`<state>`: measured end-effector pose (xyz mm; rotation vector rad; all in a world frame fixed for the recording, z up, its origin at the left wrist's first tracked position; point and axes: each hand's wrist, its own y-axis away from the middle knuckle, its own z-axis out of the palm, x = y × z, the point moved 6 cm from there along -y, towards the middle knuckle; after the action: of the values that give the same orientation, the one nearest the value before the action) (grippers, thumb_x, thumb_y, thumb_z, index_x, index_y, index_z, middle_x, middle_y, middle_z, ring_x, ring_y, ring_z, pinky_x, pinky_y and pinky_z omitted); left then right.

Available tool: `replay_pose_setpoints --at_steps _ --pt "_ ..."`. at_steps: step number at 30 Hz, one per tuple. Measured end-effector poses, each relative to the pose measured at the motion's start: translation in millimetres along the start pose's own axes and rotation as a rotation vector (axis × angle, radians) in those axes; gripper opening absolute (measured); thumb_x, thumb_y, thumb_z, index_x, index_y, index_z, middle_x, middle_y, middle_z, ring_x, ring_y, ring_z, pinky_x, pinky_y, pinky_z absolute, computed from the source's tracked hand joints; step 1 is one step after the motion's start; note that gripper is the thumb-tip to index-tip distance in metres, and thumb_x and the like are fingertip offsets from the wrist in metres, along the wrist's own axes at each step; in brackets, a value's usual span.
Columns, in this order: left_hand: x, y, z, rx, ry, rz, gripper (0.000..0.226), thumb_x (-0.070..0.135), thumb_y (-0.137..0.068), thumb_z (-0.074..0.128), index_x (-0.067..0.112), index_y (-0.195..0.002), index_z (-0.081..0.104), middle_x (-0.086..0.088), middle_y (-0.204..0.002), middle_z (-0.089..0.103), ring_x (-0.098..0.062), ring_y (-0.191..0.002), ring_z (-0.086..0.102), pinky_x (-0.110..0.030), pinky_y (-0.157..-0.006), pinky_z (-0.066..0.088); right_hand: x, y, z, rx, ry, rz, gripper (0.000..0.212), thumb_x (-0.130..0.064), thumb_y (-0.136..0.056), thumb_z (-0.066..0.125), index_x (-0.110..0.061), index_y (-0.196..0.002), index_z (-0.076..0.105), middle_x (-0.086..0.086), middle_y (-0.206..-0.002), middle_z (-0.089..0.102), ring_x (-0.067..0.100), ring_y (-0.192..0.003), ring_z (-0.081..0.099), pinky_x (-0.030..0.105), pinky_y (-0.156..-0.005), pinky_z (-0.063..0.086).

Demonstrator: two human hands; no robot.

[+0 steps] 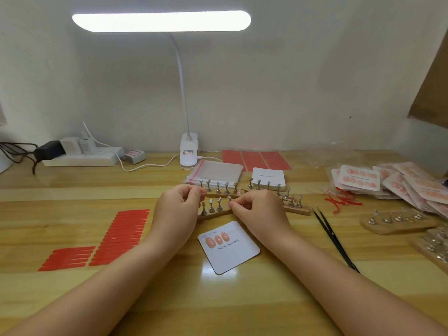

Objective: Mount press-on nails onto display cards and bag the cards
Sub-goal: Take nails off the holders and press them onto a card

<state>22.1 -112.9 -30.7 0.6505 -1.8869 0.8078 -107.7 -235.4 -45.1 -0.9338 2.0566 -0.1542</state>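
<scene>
Display card point(229, 248) | on table | below, between both hands' grips

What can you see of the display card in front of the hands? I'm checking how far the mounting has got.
The display card is white, glossy, square with rounded corners, lying flat and turned askew on the wooden table. Three peach press-on nails sit in a row near its top edge, above the print "Handmade Nail". Neither hand touches it.
</scene>
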Motion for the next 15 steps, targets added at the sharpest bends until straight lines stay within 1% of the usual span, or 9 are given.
replay_pose_setpoints --at_steps 2,5,7,8,11,13,15 --pt "0.1 0.5 -0.2 -0.002 0.001 0.0 0.026 0.023 -0.099 0.05 0.034 -0.08 0.065 0.009 -0.086 0.069 -0.009 -0.086 0.064 -0.043 -0.083 0.056 -0.4 0.6 0.3 -0.006 0.035 -0.009 0.018 -0.028 -0.089 0.067 -0.015 -0.085 0.079 -0.005 -0.082 0.074 0.001 -0.079 0.06 0.021 -0.075 0.04" --pt "-1.4 0.6 -1.6 -0.001 0.006 -0.006 0.026 0.022 -0.099 0.05 0.034 -0.081 0.065 0.009 -0.086 0.069 -0.01 -0.087 0.064 -0.044 -0.085 0.055 -1.6 1.7 0.1 -0.016 0.058 -0.007 0.019 -0.029 -0.09 0.067 -0.014 -0.088 0.079 -0.003 -0.085 0.075 0.007 -0.086 0.065 0.024 -0.079 0.046" --pt "-2.0 0.9 -1.4 -0.003 0.003 -0.005 0.026 0.023 -0.099 0.049 0.034 -0.081 0.065 0.009 -0.086 0.07 -0.01 -0.087 0.064 -0.044 -0.085 0.055 -3.5 2.1 -1.7 -0.019 0.07 -0.007 0.02 -0.029 -0.089 0.067 -0.013 -0.088 0.079 -0.001 -0.084 0.075 0.008 -0.086 0.066 0.025 -0.082 0.048" --pt "-2.1 0.8 -1.1 -0.005 -0.002 -0.002 0.026 0.023 -0.099 0.049 0.034 -0.082 0.065 0.009 -0.086 0.07 -0.009 -0.087 0.064 -0.044 -0.085 0.055 -4.4 2.1 -3.5 -0.017 0.083 -0.004 0.021 -0.029 -0.089 0.067 -0.012 -0.086 0.079 0.001 -0.082 0.075 0.009 -0.084 0.066 0.025 -0.081 0.049" --pt "-2.2 0.1 -0.7 -0.01 -0.028 0.016 0.024 0.023 -0.099 0.05 0.032 -0.085 0.066 0.01 -0.087 0.069 -0.009 -0.088 0.064 -0.045 -0.085 0.055 -5.3 3.4 -11.1 -0.037 0.134 0.007 0.025 -0.03 -0.083 0.066 -0.009 -0.078 0.077 0.005 -0.072 0.072 0.016 -0.074 0.066 0.03 -0.07 0.054" --pt "-2.0 -0.7 -1.0 -0.016 -0.05 0.032 0.022 0.024 -0.099 0.049 0.033 -0.086 0.066 0.011 -0.088 0.069 -0.008 -0.089 0.064 -0.045 -0.085 0.055 -8.1 4.8 -13.4 -0.079 0.185 -0.022 0.022 -0.029 -0.082 0.064 -0.011 -0.08 0.077 0.0 -0.074 0.072 0.012 -0.073 0.065 0.03 -0.068 0.055" --pt "-1.8 -0.7 -0.2 -0.025 -0.073 0.045 0.022 0.025 -0.099 0.049 0.033 -0.088 0.065 0.013 -0.089 0.068 -0.007 -0.09 0.063 -0.044 -0.084 0.055 -11.4 4.7 -12.8 -0.115 0.221 -0.06 0.02 -0.024 -0.086 0.062 -0.012 -0.084 0.078 -0.003 -0.08 0.073 0.011 -0.075 0.065 0.027 -0.069 0.054"
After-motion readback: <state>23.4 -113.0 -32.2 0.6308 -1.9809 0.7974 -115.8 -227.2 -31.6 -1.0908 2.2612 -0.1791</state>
